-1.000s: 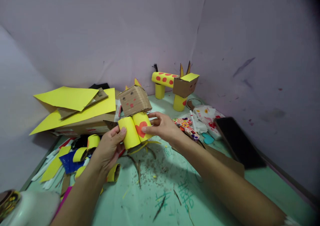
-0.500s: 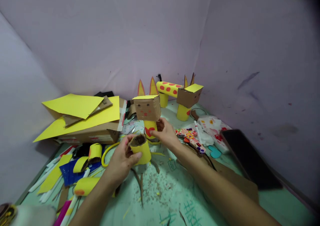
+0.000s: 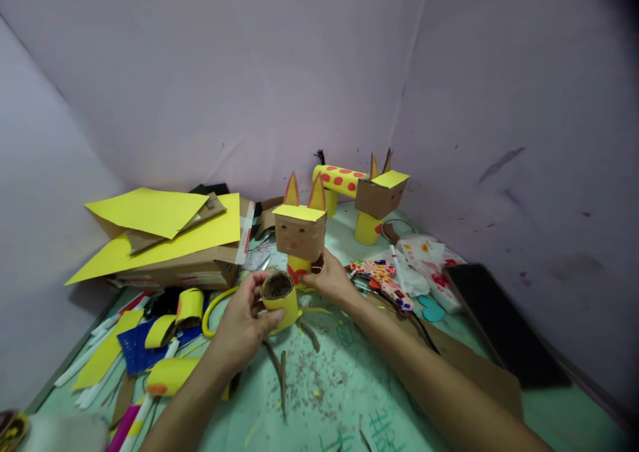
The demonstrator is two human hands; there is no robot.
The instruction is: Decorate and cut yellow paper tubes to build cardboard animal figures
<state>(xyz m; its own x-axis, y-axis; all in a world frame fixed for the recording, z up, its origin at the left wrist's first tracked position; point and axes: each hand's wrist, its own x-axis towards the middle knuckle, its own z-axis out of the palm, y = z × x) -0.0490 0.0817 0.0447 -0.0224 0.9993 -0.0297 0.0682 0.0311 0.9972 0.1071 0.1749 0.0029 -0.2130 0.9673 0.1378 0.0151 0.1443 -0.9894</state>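
My left hand (image 3: 249, 315) is closed around a short yellow-covered cardboard tube (image 3: 283, 312), its open top facing up and showing a brown inside. Just behind it, my right hand (image 3: 327, 279) grips the yellow tube body of a cardboard animal figure (image 3: 299, 235). That figure has a brown box head with a drawn face, a yellow top and two pointed ears; a red mark shows on its body. The tube hides the lower part of the figure. Farther back stands a second animal figure (image 3: 379, 199) with a red-spotted yellow tube body.
Yellow sheets (image 3: 150, 209) lie on a cardboard box (image 3: 200, 269) at the left. Yellow tube pieces (image 3: 190, 305) and white marker-like sticks clutter the near left. A black phone-like slab (image 3: 504, 325), a teal heart (image 3: 430, 309) and a glue gun with patterned cover (image 3: 384, 282) are at the right.
The animal figure in my right hand has come slightly nearer and to the right, its head tilting forward. My left hand with the tube has barely moved.
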